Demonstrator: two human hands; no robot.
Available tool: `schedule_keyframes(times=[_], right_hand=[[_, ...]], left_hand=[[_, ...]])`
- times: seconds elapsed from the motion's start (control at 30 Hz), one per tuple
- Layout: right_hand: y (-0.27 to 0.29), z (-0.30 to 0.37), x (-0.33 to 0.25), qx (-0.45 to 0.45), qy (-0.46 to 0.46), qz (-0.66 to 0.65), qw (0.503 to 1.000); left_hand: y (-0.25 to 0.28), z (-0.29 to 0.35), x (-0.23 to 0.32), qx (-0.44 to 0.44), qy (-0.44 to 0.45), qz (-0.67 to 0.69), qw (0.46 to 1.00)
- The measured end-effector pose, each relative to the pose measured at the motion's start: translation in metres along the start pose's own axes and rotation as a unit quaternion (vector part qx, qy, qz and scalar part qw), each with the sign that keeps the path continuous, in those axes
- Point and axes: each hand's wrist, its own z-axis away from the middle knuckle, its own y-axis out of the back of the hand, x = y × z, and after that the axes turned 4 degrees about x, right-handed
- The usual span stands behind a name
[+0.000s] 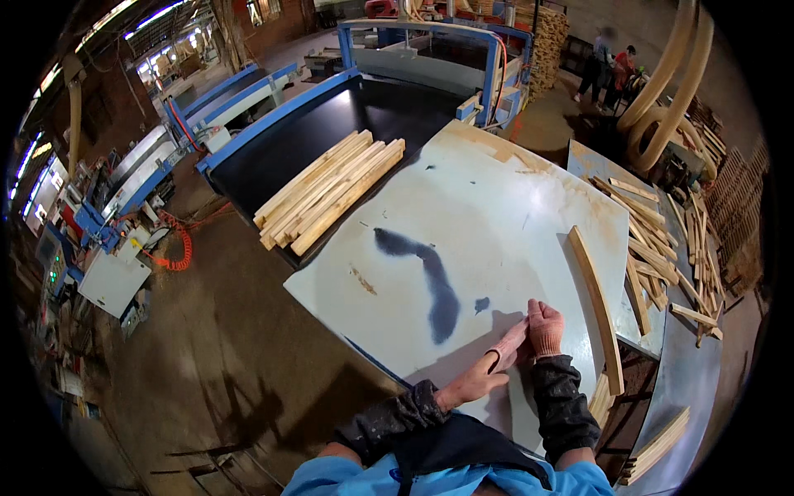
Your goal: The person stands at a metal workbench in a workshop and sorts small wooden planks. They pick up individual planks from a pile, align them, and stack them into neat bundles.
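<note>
My right hand, in a pink knit work glove, is closed near the table's right front part, its fingers pinched on a second pink glove. That glove covers the fingers of my left hand only in part. The back of that hand and its thumb are bare, and the thumb stands apart from the covered fingers, which look stretched out. Both hands are above a pale metal-topped table with dark worn patches. A long wooden strip lies along the table's right side, close to my right hand.
Several wooden strips lie side by side on a black conveyor belt at a blue-framed machine. Loose wood is piled on the right, with more strips lower down. A control cabinet stands left. Two people are far right.
</note>
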Motion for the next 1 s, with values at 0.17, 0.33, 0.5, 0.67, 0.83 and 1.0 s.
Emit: schedule_keyframes(times=[0.17, 0.33, 0.5, 0.67, 0.83, 1.0], right_hand=[[0.001, 0.006, 0.008, 0.009, 0.0, 0.03, 1.0], [-0.005, 0.0, 0.024, 0.05, 0.038, -0.009, 0.998], [-0.002, 0.0, 0.015, 0.062, 0.019, -0.035, 0.997], [0.007, -0.013, 0.013, 0.08, 0.012, -0.055, 0.995], [0.015, -0.021, 0.012, 0.072, -0.001, -0.085, 0.994], [0.009, -0.024, 0.024, 0.074, 0.009, -0.093, 0.993]], left_hand=[[-0.001, 0.0, 0.041, 0.019, 0.023, 0.18, 0.983], [0.012, -0.003, 0.001, 0.037, 0.063, 0.216, 0.974], [0.018, -0.007, -0.021, 0.054, 0.073, 0.27, 0.959], [0.012, -0.008, -0.006, 0.074, 0.085, 0.283, 0.952], [0.016, -0.001, -0.007, 0.092, 0.085, 0.306, 0.944], [0.025, 0.005, -0.015, 0.088, 0.084, 0.32, 0.939]])
